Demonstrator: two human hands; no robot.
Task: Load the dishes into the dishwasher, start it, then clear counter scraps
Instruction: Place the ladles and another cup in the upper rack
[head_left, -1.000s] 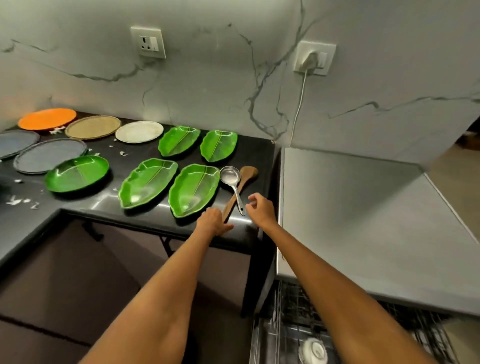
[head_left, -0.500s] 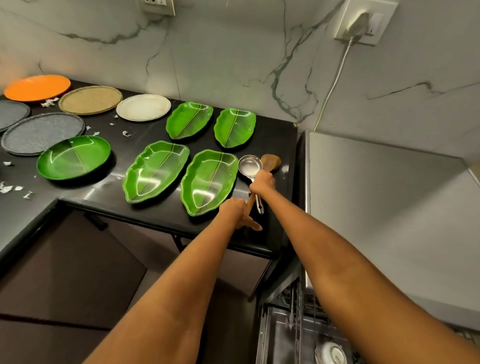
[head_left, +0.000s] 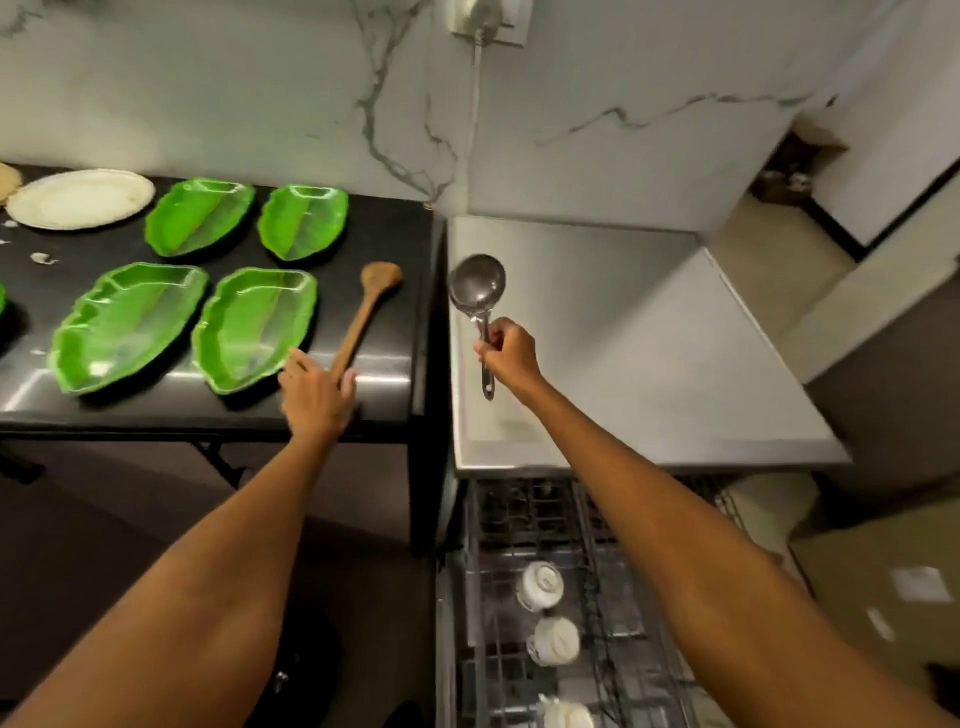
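We are holding the ladle (head_left: 477, 289) up in our right hand (head_left: 511, 354), fingers curled round its handle, bowl pointing away from us and the handle's end hanging below the fist. Half a second ago this hand was only closing on the ladle as it lay on the counter (head_left: 387, 387) across the wooden spoon (head_left: 366, 315); now the ladle is riding clear of the counter, off to the right, over the grey dishwasher top (head_left: 623, 364).

Our left hand (head_left: 314, 397) is resting at the near end of the spoon, which is lying alone on the counter now. The fingers are blurring, so we cannot tell whether they are gripping the handle or just touching it. Earlier this hand was sitting at the same counter edge, beside the handles.

Just left of the left hand the nearest green dish (head_left: 254, 330) is lying flat, with another green dish (head_left: 130, 325) beyond it to the left and two more, one (head_left: 200, 214) and the other (head_left: 304, 221), farther away towards the wall. A white plate (head_left: 80, 198) is sitting at the far left, with small scraps (head_left: 42, 257) near it.

Below the right forearm, the open rack (head_left: 519, 525) is showing white cups (head_left: 540, 584), more of it in view than before, while the plates at the far left are dropping out of view.
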